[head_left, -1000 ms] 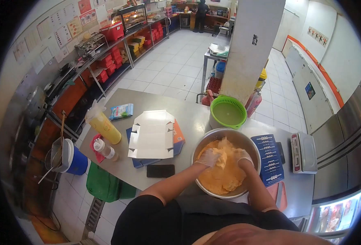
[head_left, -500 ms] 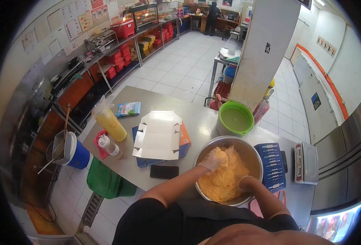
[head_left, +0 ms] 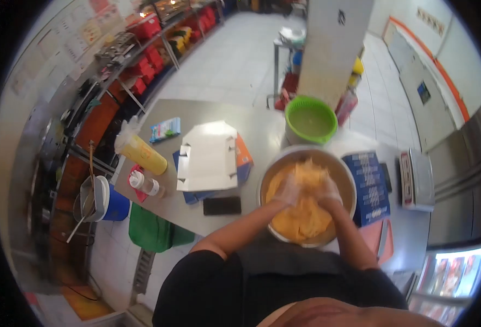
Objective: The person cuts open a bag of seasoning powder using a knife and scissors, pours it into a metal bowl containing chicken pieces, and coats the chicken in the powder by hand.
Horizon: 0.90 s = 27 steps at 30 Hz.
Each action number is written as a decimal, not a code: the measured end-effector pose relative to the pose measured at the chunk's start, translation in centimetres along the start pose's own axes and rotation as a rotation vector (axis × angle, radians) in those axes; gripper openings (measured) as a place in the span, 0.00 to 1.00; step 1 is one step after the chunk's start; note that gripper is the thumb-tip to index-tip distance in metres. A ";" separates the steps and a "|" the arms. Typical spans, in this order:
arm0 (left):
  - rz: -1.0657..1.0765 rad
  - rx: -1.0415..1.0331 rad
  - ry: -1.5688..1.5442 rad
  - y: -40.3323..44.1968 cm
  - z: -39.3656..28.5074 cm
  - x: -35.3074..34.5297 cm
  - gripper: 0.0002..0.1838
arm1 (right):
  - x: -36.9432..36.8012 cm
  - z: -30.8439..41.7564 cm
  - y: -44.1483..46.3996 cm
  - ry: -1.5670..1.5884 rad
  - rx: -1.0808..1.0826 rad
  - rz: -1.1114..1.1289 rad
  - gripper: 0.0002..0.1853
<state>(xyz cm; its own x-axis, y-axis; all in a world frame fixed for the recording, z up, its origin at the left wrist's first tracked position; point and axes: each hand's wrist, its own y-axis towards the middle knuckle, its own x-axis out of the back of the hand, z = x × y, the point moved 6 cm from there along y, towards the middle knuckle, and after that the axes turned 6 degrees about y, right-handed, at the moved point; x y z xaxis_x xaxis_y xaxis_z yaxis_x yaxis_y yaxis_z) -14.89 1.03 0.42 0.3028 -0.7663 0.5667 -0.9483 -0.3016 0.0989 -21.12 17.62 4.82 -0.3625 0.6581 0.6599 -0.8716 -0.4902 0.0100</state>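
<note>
A large steel bowl [head_left: 351, 188] holds a wet orange-yellow battered mixture [head_left: 300, 220], lumpy and thick. My left hand [head_left: 287, 189], in a clear plastic glove, is in the bowl's left half, grasping the mixture. On the other side my right hand [head_left: 329, 191], gloved likewise, faces it and grips the same mass. A raised clump of mixture sits between and beyond the two hands. Motion blurs the fingers, and batter partly hides them.
Behind the bowl stands a green-rimmed tub [head_left: 311, 120]. Blue printed cartons [head_left: 367, 188] and a scale [head_left: 416, 180] lie right; a pink board with a knife [head_left: 381, 242] is nearer. Leftward are a white open box [head_left: 208, 155], a phone [head_left: 222, 206] and bottles [head_left: 145, 184].
My left hand has come down and nearer my right hand, which has moved forward from the bowl's near right side. The view has tilted down.
</note>
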 end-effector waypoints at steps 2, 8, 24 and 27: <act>0.002 -0.033 0.025 0.0 1.1 -0.9 0.19 | -0.7 -3.5 1.2 -0.115 0.017 -0.024 0.31; 0.080 0.044 -0.135 0.8 -0.2 1.3 0.16 | 3.3 4.3 -0.4 0.065 -0.062 -0.059 0.17; 0.285 0.050 0.141 0.7 -3.8 1.6 0.19 | 1.6 0.2 -0.2 0.071 -0.172 0.071 0.21; 0.278 0.070 0.075 0.8 -4.0 2.7 0.19 | 2.0 -0.3 0.6 -0.034 -0.166 0.074 0.22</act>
<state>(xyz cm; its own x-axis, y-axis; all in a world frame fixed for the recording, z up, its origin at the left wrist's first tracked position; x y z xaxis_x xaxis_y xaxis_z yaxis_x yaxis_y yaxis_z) -15.25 1.02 5.31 0.0217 -0.7816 0.6234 -0.9843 -0.1260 -0.1238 -22.48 18.88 5.91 -0.4190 0.6029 0.6789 -0.8864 -0.4338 -0.1617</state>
